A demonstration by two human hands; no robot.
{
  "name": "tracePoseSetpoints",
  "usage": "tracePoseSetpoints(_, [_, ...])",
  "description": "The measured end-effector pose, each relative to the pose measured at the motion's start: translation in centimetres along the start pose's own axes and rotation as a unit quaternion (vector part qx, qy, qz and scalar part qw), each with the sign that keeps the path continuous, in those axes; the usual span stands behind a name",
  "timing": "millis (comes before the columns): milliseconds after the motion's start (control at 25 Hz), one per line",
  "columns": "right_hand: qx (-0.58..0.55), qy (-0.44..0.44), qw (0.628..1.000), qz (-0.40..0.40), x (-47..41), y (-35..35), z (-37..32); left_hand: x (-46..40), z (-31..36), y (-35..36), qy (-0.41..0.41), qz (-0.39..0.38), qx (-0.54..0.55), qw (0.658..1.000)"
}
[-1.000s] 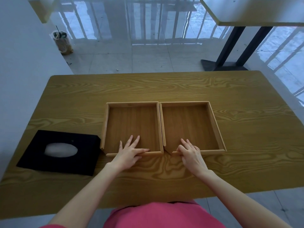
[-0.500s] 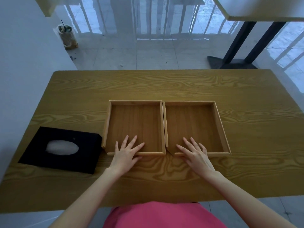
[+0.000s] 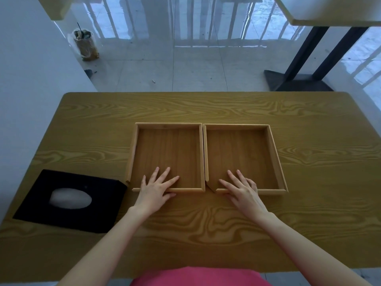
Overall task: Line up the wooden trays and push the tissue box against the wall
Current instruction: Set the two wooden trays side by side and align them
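Two shallow wooden trays sit side by side in the middle of the table, the left tray (image 3: pixel 168 145) and the right tray (image 3: pixel 239 145), their inner walls nearly touching. My left hand (image 3: pixel 155 189) lies flat over the near rim of the left tray, fingers spread. My right hand (image 3: pixel 242 189) lies flat over the near rim of the right tray, fingers spread. A black tissue box (image 3: pixel 68 200) with a white tissue in its oval slot lies to the left, its right corner close to the left tray and a little way from the white wall (image 3: pixel 31 79).
The wooden table (image 3: pixel 206 106) runs along the wall on the left. Beyond its far edge are a tiled floor, a paper bag of rubbish (image 3: pixel 85 45), and another table's black legs (image 3: pixel 305 65) at the back right.
Both hands went from curled on the near rims to lying flat with fingers spread. The trays have shifted slightly so their near rims sit more level.
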State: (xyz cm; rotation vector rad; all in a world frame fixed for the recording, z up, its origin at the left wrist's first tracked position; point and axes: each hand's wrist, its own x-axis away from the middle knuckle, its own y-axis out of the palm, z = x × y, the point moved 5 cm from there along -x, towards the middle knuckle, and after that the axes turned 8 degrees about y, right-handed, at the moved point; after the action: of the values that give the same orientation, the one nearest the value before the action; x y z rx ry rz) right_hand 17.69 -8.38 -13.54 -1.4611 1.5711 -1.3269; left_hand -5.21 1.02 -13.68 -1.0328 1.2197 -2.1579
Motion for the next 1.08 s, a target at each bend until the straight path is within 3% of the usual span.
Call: tracePoseSetpoints(1080, [0.019,-0.032,0.999,0.005,-15.0,-2.7,-0.1,-11.7,-4.7,-6.4,-0.019,0.008,-0.001,1.0])
